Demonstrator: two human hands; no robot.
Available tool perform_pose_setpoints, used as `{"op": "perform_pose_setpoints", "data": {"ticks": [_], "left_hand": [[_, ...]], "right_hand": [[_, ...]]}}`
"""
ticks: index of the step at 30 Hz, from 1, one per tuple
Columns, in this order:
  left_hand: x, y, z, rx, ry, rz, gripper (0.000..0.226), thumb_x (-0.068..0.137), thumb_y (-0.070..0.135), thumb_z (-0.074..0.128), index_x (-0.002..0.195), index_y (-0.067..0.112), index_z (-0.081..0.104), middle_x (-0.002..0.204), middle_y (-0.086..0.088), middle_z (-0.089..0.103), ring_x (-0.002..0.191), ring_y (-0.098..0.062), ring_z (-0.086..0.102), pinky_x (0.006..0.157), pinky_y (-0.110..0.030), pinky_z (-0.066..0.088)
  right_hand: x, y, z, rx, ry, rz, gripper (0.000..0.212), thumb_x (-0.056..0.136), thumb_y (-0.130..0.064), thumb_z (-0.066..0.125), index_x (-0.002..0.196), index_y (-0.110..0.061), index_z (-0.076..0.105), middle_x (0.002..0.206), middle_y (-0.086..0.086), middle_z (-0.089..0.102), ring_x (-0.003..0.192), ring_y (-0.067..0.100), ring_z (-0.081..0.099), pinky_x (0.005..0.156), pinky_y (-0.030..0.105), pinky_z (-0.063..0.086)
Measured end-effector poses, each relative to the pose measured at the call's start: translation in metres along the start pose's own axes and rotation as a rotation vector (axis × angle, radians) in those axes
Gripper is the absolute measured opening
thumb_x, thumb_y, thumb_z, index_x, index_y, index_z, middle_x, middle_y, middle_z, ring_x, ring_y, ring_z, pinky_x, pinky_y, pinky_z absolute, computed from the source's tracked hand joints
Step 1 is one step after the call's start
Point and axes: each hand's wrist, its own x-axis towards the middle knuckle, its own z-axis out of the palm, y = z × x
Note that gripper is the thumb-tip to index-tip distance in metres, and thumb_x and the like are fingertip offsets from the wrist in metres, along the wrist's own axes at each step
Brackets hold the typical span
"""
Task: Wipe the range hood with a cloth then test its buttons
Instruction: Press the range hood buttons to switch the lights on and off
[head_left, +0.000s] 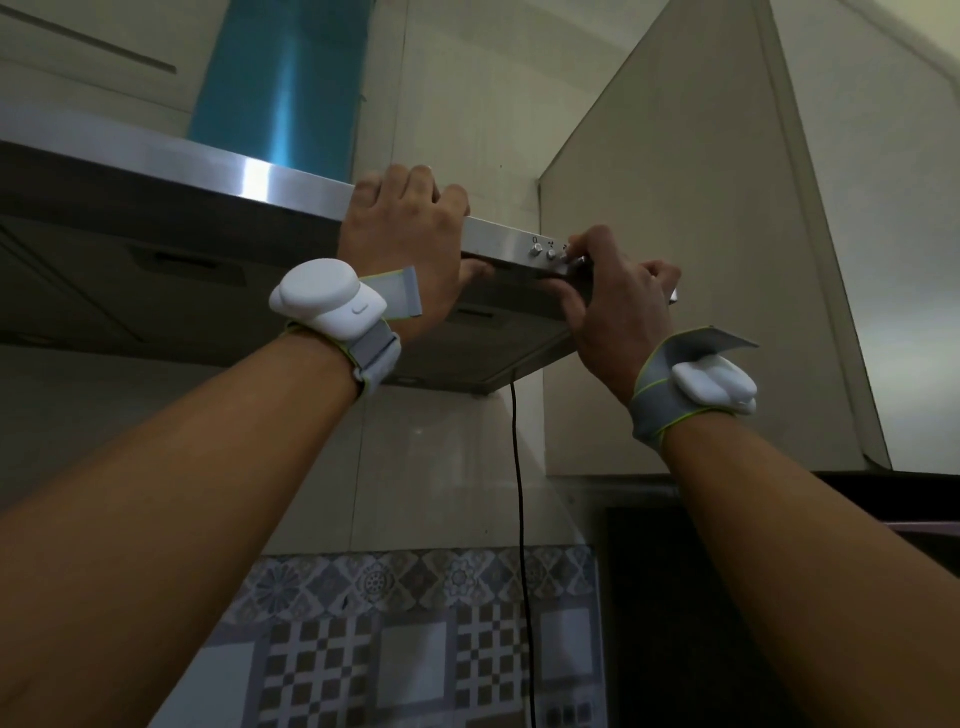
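The steel range hood (260, 182) runs overhead from the left, under a chimney (283, 78) wrapped in blue film. My left hand (402, 234) grips its front edge, fingers over the top and thumb beneath. Round silver buttons (543, 252) sit on the front panel near the right end. My right hand (618, 306) is at that end with a fingertip on one of the right-hand buttons, thumb under the hood. No cloth is visible.
A beige wall cabinet (701, 234) stands right beside the hood's right end. A black cable (521, 493) hangs down from the hood in front of the tiled wall (415, 623). Each wrist carries a white device on a grey strap.
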Motion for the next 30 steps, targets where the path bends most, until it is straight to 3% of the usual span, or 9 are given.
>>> {"op": "perform_pose_setpoints", "data": {"ticks": [20, 25, 30], "left_hand": [[0.001, 0.001, 0.0, -0.007, -0.02, -0.013, 0.062, 0.083, 0.064, 0.056, 0.117, 0.012, 0.055, 0.116, -0.017, 0.055, 0.111, -0.034, 0.048, 0.097, -0.045, 0.035], [0.001, 0.001, -0.002, -0.013, -0.023, -0.007, 0.064, 0.082, 0.066, 0.055, 0.116, 0.012, 0.056, 0.115, -0.017, 0.055, 0.11, -0.034, 0.049, 0.096, -0.045, 0.035], [0.001, 0.001, -0.002, -0.008, -0.023, -0.006, 0.062, 0.082, 0.064, 0.056, 0.116, 0.012, 0.056, 0.115, -0.016, 0.055, 0.11, -0.034, 0.049, 0.096, -0.045, 0.035]], "right_hand": [[0.002, 0.002, 0.001, -0.038, -0.012, -0.024, 0.024, 0.089, -0.044, 0.058, 0.1, -0.023, 0.055, 0.104, -0.007, 0.065, 0.095, 0.02, 0.061, 0.082, 0.037, 0.025], [0.007, 0.008, -0.011, -0.044, -0.067, -0.02, 0.032, 0.085, -0.052, 0.061, 0.102, -0.026, 0.052, 0.097, -0.008, 0.068, 0.086, 0.022, 0.063, 0.086, 0.037, 0.026], [0.002, 0.013, -0.008, -0.003, -0.041, 0.03, 0.033, 0.085, -0.05, 0.062, 0.102, -0.025, 0.051, 0.105, -0.007, 0.07, 0.089, 0.023, 0.066, 0.088, 0.036, 0.026]]}}
